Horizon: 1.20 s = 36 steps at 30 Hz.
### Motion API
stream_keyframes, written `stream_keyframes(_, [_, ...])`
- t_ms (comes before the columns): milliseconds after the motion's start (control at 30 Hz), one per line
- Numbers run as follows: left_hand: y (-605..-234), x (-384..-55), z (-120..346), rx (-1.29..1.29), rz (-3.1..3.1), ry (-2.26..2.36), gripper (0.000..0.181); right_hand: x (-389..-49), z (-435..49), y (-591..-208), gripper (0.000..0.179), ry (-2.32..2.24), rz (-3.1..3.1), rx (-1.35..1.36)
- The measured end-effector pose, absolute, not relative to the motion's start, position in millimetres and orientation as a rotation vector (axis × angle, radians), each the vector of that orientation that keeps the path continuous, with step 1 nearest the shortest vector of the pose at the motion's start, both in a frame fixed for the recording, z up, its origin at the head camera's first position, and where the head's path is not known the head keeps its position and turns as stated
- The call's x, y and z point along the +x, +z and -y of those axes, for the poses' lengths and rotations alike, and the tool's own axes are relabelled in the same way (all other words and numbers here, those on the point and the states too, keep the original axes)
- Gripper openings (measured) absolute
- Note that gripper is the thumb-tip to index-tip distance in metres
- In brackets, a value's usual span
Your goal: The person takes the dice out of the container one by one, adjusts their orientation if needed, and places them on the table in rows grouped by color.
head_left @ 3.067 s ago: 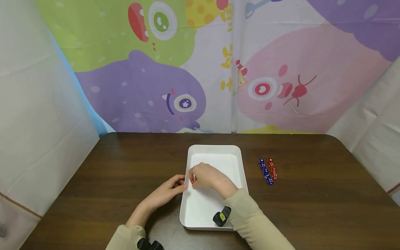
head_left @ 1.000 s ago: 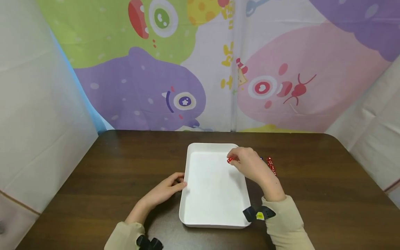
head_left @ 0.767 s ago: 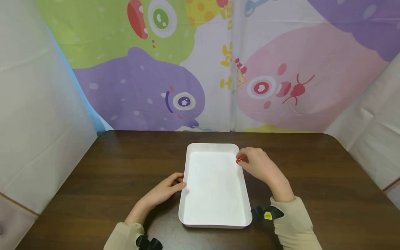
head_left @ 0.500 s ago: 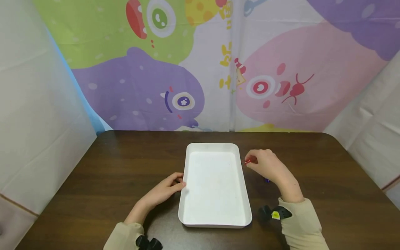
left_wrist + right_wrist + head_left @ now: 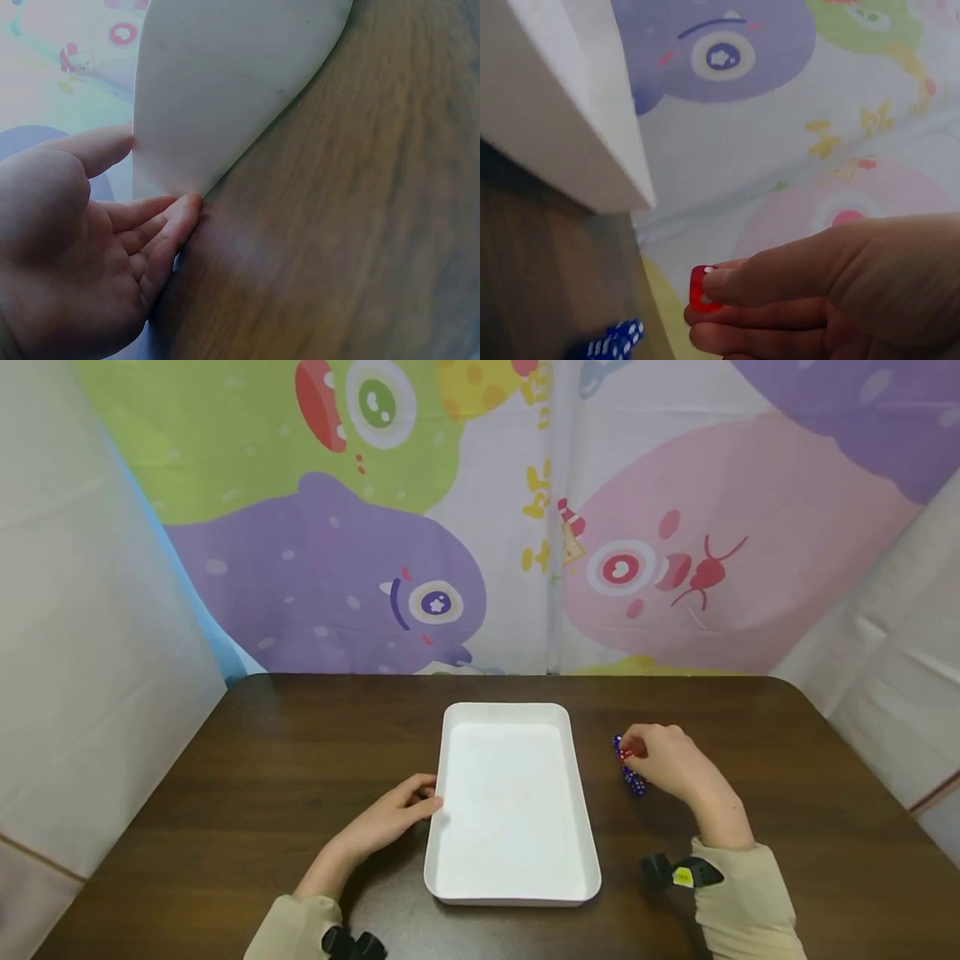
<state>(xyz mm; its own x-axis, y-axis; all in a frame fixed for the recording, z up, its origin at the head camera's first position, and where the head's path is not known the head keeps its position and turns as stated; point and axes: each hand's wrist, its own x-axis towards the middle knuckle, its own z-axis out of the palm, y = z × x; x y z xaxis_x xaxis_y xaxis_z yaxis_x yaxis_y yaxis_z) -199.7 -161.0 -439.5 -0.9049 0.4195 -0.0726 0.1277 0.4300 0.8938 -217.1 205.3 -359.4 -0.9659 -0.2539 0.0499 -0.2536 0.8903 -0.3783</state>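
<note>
In the head view a white tray [image 5: 510,810] lies on the table. My left hand [image 5: 393,818] holds its left side; the left wrist view shows the thumb at the rim and the fingertips at the outer wall's lower edge. My right hand [image 5: 678,764] is right of the tray, pinching a red die [image 5: 703,289] between thumb and fingers. Close beside and partly behind those fingertips runs a row of blue dice [image 5: 634,783]. Several of these blue dice [image 5: 619,341] also show, blurred, in the right wrist view. The row of red dice on the table is hidden behind my right hand.
The dark wooden table [image 5: 315,727] ends at the back against a cartoon-printed curtain [image 5: 322,577]. White cloth [image 5: 105,635] hangs at both sides. Black wrist cameras sit on both sleeves.
My right hand has carried the red die from inside the tray's left side, over the right rim, to the blue dice. My left hand has stayed at the tray.
</note>
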Motion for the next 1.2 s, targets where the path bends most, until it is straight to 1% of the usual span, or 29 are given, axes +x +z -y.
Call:
stream_keyframes(633, [-439, -200, 163, 0.474, -2.401, 1.458, 0.045, -219, -234, -376, 0.008, -0.532, -2.925, -0.179])
stream_keyframes(1200, [-439, -201, 162, 0.470, -2.415, 1.449, 0.046, -223, -237, -389, 0.018, -0.523, -2.860, -0.044])
